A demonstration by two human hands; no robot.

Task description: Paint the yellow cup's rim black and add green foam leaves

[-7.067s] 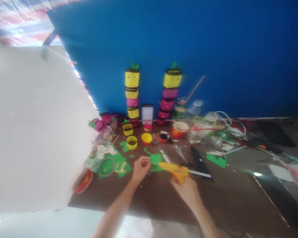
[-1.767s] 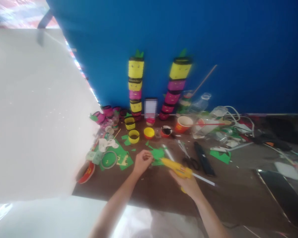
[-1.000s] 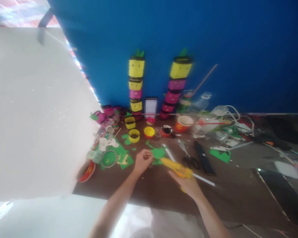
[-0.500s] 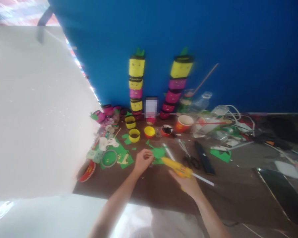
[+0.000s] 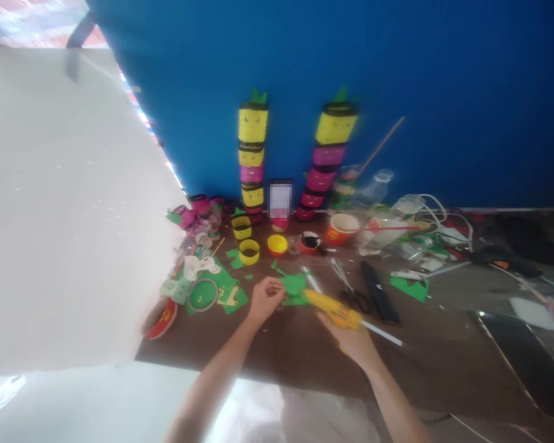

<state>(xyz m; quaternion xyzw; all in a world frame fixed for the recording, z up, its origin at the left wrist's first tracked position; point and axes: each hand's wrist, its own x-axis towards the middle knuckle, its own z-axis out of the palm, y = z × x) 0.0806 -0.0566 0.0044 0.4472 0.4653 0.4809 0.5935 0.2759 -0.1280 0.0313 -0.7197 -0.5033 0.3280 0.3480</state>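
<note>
My right hand (image 5: 346,335) is wrapped round a yellow hot glue gun (image 5: 335,309), whose white glue stick (image 5: 382,333) juts out at the back. The nozzle points left, over a green sheet (image 5: 295,288) on the table. Beside that sheet my left hand (image 5: 268,298) is closed in a pinch; what its fingertips hold is too small and blurred to name. Scissors (image 5: 348,286) with dark handles lie beyond the glue gun. Farther back are a yellow ring (image 5: 249,252) and a small yellow cup (image 5: 277,245).
Two tall stacks of yellow and pink decorated rings (image 5: 253,154) stand against the blue wall (image 5: 189,80). A red paper cup (image 5: 341,229), plastic bottles (image 5: 381,184) and a dark case (image 5: 379,292) are at right. A tape roll (image 5: 203,295) lies left, a dark tablet-like slab (image 5: 526,363) far right.
My right hand has drawn the glue gun slightly to the right, its nozzle farther from my left hand. My left hand keeps its pinch in nearly the same place.
</note>
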